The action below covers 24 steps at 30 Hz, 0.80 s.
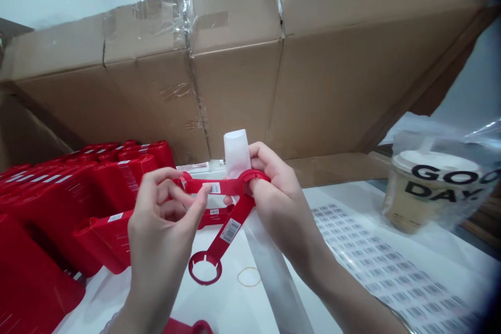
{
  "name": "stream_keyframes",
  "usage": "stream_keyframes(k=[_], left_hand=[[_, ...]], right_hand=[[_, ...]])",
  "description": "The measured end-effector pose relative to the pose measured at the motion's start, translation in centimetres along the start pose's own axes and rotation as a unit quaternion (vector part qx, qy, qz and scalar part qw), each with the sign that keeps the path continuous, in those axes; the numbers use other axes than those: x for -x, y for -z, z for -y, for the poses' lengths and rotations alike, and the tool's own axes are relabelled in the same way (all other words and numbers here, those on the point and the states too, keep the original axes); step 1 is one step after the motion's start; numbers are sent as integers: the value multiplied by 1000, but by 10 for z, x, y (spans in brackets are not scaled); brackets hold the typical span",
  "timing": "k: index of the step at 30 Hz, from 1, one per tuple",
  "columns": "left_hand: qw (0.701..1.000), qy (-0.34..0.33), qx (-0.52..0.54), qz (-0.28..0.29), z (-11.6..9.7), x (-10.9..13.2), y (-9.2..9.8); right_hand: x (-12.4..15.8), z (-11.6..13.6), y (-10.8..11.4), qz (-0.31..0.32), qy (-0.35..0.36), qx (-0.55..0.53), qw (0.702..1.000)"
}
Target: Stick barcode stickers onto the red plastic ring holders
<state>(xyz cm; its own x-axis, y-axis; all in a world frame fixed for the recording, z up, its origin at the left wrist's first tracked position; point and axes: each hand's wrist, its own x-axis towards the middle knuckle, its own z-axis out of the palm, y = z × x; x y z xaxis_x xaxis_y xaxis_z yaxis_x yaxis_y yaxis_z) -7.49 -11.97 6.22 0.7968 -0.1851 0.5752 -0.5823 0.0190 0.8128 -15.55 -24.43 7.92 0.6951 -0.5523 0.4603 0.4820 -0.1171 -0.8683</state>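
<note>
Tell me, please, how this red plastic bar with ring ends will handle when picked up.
The red plastic bar with ring ends probably feels stiff, since its free end sticks out straight beyond the right hand. It is likely light, as the left hand holds it with fingertips. Its smooth surface may be slippery.

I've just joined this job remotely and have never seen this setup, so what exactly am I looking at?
There's no machine here: this single view comes from a camera worn on a person's head, looking down at their bare hands. The right hand holds a ring on a red plastic piece, and the left hand pinches the piece near a barcode sticker. A white cup-shaped item stands behind it. Around them lie stacked red pieces, a barcode label sheet, a rubber band and a bagged takeaway cup, beneath a cardboard flap.
</note>
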Motion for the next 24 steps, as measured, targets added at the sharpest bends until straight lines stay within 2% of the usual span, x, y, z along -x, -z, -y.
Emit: stream_keyframes(k=[5, 9, 11, 15, 18, 24], left_hand=[[990, -52, -117, -52, 13, -19, 9], [974, -143, -178, -11, 15, -16, 7], [971, -151, -187, 14, 13, -11, 4], [978, -118, -169, 34, 9, -9, 2], [990, -44, -100, 88, 8, -14, 6], [983, 72, -22, 169, 8, -27, 20]], right_hand=[[-11, -9, 4, -1, -36, -41, 999], [-13, -13, 3, 1, -55, -62, 997], [-10, -12, 0, 1, -44, -45, 998], [-1, -8, -7, -12, 20, 50, 998], [3, -9, -10, -33, 76, 124, 989], [-4, -15, -2, -20, 84, 135, 987]])
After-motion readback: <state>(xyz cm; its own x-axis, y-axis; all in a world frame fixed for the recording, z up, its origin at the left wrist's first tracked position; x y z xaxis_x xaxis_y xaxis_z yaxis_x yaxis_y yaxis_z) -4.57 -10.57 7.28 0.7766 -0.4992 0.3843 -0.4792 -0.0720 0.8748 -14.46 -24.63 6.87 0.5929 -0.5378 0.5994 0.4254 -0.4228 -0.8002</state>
